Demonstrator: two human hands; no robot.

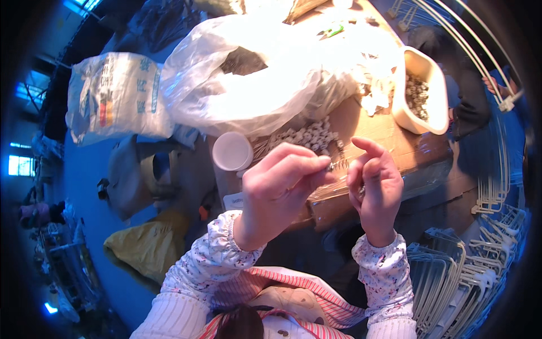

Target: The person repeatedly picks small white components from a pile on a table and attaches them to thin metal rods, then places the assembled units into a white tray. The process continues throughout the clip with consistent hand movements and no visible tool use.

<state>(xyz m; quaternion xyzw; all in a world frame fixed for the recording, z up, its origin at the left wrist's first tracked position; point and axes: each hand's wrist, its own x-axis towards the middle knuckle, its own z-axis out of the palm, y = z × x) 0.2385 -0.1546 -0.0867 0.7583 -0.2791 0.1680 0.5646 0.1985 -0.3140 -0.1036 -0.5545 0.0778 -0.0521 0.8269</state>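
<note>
Pinched between the thumb and forefinger of my left hand (281, 184) is a small metal fitting (330, 167). A thin coil spring (341, 163) juts from it towards my right hand (378, 186). That hand is raised just beyond the spring, forefinger and thumb apart, other fingers curled in. A bit of small metal part (362, 190) shows inside those curled fingers; most of it is hidden. Behind my left hand lies a heap of small white plastic pieces (319, 134) on the cardboard-covered table (377, 127). Beside the heap is a white plastic cup (232, 151).
A large clear plastic bag (199, 93) fills the table's back left, near a printed white sack (116, 97). A cream tub (436, 97) holds small metal parts (417, 96). Green-handled snips (332, 31) lie farther back. White wire racks (461, 271) stand right, and another person (470, 93) sits beyond.
</note>
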